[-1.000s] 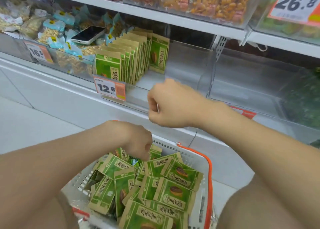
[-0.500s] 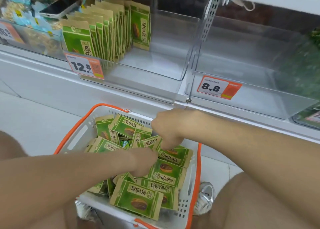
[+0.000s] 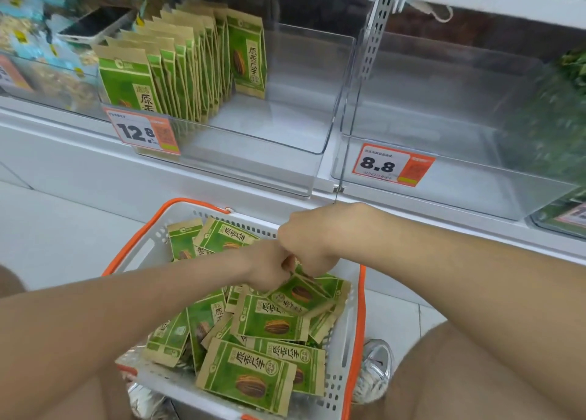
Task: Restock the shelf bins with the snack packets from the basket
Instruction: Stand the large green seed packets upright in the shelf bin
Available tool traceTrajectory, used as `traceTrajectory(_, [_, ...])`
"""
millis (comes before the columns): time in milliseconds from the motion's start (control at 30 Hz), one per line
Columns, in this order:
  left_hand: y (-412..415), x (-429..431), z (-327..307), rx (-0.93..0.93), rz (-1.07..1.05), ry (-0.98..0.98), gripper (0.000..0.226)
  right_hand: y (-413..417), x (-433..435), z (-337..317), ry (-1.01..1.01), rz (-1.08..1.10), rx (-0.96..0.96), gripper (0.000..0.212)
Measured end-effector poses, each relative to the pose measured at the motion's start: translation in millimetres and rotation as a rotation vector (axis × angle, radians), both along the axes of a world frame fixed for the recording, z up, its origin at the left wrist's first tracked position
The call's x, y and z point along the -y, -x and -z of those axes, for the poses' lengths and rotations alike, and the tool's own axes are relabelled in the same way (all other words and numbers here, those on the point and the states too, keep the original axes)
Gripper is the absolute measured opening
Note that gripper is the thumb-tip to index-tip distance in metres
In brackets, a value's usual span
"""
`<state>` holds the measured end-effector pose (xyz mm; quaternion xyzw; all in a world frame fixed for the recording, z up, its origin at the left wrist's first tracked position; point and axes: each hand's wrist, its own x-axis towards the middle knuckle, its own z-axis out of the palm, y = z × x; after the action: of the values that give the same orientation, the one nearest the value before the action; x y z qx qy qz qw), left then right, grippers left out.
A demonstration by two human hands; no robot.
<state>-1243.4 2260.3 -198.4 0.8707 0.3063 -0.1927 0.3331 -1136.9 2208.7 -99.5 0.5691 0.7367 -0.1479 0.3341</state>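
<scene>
The green snack packets (image 3: pixel 250 378) lie in a loose heap in the white basket (image 3: pixel 344 350) with the orange rim. Each packet has a brown seed drawn on it. Some lie flat and some lean on each other. The basket sits low on the floor, right in front of the shelf and between the person's legs.

Both hands are down in the heap, near the far side of the basket. The left hand (image 3: pixel 269 270) and the right hand (image 3: pixel 309 245) touch each other, with the backs of the hands up. Their fingers bend down into the packets and the tips are hidden. I cannot tell if either hand holds a packet.

Above the basket is a clear bin (image 3: pixel 253 165) with a price tag (image 3: pixel 142 132) that says 12.8. A row of the same green packets (image 3: pixel 177 70) stands up along its left side, one behind the other.

Just to the right is a second clear bin (image 3: pixel 475 194) with a tag (image 3: pixel 393 165) that says 8.8. At its right end is something green and blurry (image 3: pixel 555 118). I cannot tell what it is.

Far left, a phone (image 3: pixel 95 26) lies on top of some pale blue packets (image 3: pixel 19 38). A silver shoe (image 3: pixel 374 369) is on the floor just beside the basket's right side.
</scene>
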Motion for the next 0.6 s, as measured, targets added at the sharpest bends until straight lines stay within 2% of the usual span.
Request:
traceTrajectory(33, [2,-5,-11,0.030,-0.006,0.001,0.011,0,2,-2,0.007,0.020,-0.010,0.018])
traceTrajectory(133, [15,-21,-42,0.165,-0.058,-0.022,0.015,-1,5,-2,0.001,0.038,-0.007,0.010])
traceTrajectory(267, [41,-39,-86,0.254,-0.174,0.092,0.024,1,6,-16,-0.041,0.050,-0.102,0.032])
traceTrajectory(333, [52,-46,-104,0.301,-0.188,0.113,0.023,-2,2,-24,-0.062,0.154,-0.262,0.039])
traceTrajectory(433, [69,-58,-127,0.431,-0.300,0.101,0.022,0,-5,-39,-0.148,0.390,-0.536,0.034])
traceTrajectory(500, [78,-63,-137,0.530,-0.400,0.052,0.011,2,-8,-52,-0.257,0.496,-0.676,0.032])
traceTrajectory(600, [86,-70,-149,0.694,-0.517,-0.062,0.023,2,-10,-72,-0.424,0.626,-0.901,0.037])
